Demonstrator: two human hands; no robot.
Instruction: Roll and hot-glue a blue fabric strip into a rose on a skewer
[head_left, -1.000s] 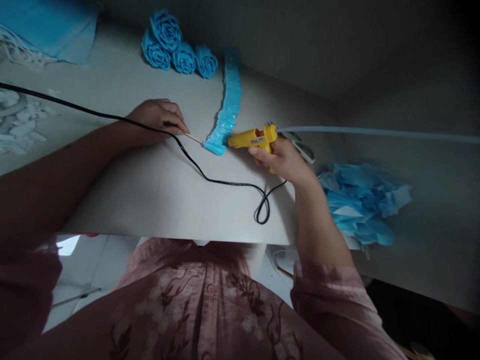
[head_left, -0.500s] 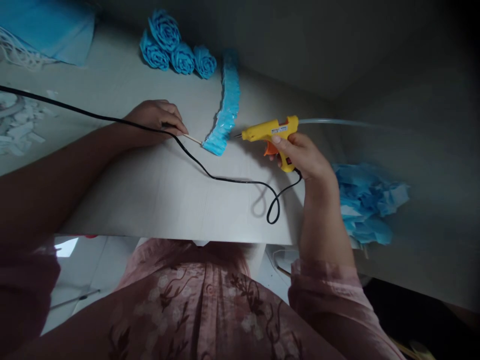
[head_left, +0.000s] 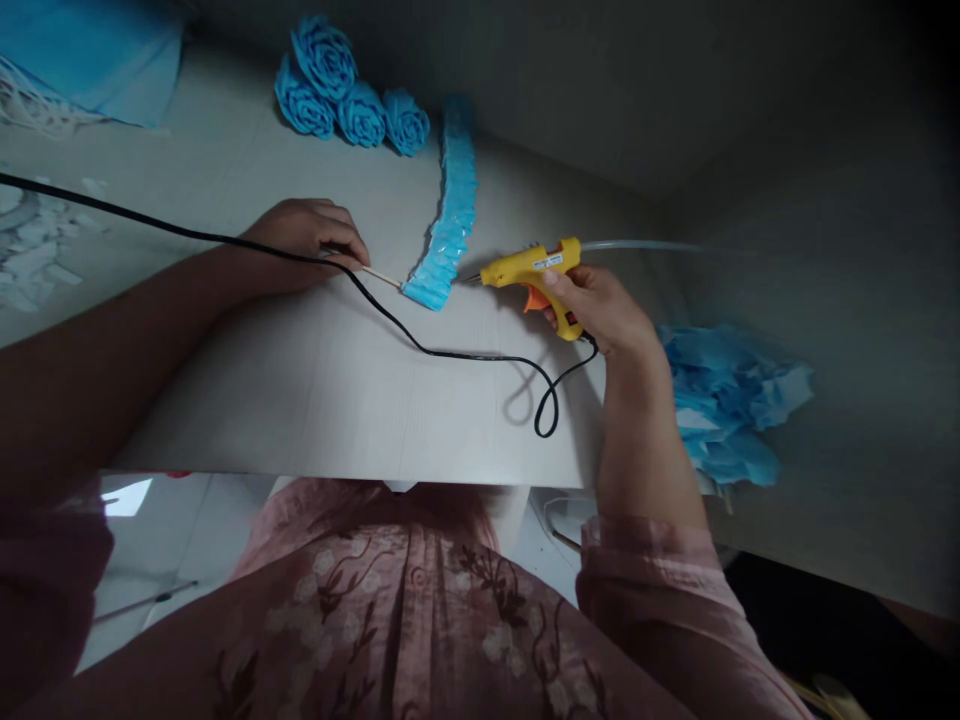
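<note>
glue gun (head_left: 529,270), yellow, gripped in right hand (head_left: 600,312), fingers (head_left: 559,285) wrapped round the handle, one near the orange trigger. nozzle aimed left, just short of the near end of a pleated blue paper strip (head_left: 448,232), tip apart from the paper. clear glue stick (head_left: 637,246) jutting out the back of the gun toward the right. black cord (head_left: 420,349) running from the handle, looping on the desk (head_left: 322,390), then crossing left under the left hand and off the left edge.

left hand (head_left: 304,235) resting on the desk, fingers pinched narrow on a thin wooden stick (head_left: 381,277); far tip of the stick meeting the near end of the paper strip. strip lying flat, stretching away toward the far side of the desk.

three blue paper roses (head_left: 341,90) bunched at the far edge, just left of the strip's far end. heap of crumpled blue paper (head_left: 731,400) to the right of the right wrist, off the desk's right side. white scraps (head_left: 30,250) at far left, blue sheet (head_left: 90,55) in the far left corner. pink flowered blouse (head_left: 405,620) filling the near part of the view.
</note>
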